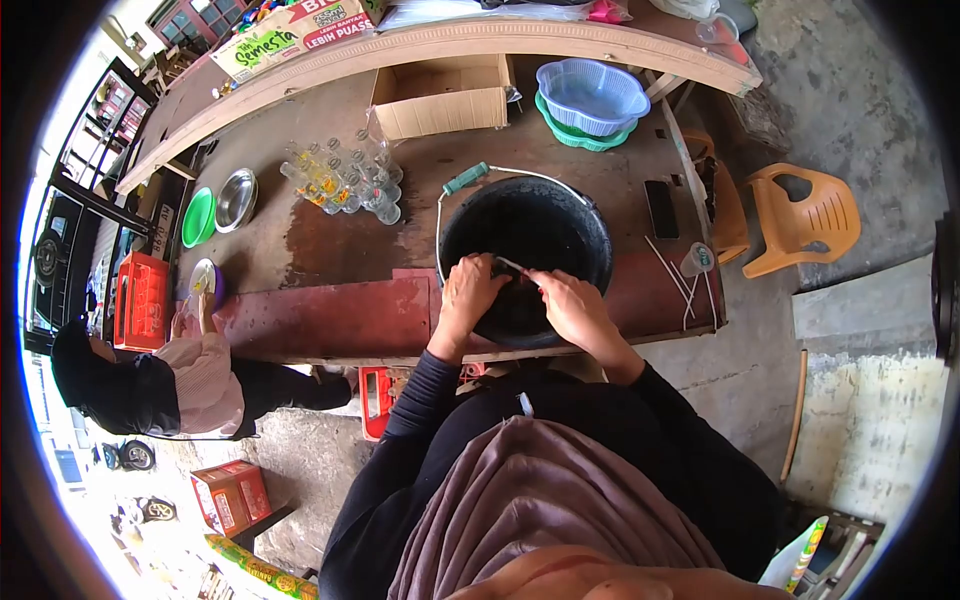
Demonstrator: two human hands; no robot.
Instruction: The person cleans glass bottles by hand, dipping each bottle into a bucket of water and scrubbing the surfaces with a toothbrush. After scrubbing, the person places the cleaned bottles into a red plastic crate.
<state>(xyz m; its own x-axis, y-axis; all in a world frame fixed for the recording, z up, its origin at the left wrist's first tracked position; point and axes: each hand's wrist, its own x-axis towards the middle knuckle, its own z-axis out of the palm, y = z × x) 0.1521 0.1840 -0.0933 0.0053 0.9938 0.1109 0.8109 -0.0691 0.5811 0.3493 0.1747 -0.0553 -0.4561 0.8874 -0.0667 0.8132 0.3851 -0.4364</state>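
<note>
A large black bucket (526,210) stands on the table in front of me, its wire handle with a green grip (466,179) resting toward the far left of the rim. Over the bucket's near part, my left hand (470,290) is closed with bent fingers around something small that they hide. My right hand (572,305) pinches one end of a thin pale object (512,265), which reaches across to the left fingertips. Its kind is too small to tell. The inside of the bucket is dark, so its contents cannot be made out.
Clear glass bottles (350,180) cluster left of the bucket. Behind are a cardboard box (440,115) and stacked plastic baskets (592,95). A phone (661,210), straws (680,280) and a plastic cup (697,260) lie right. Another person (205,385) works at the left.
</note>
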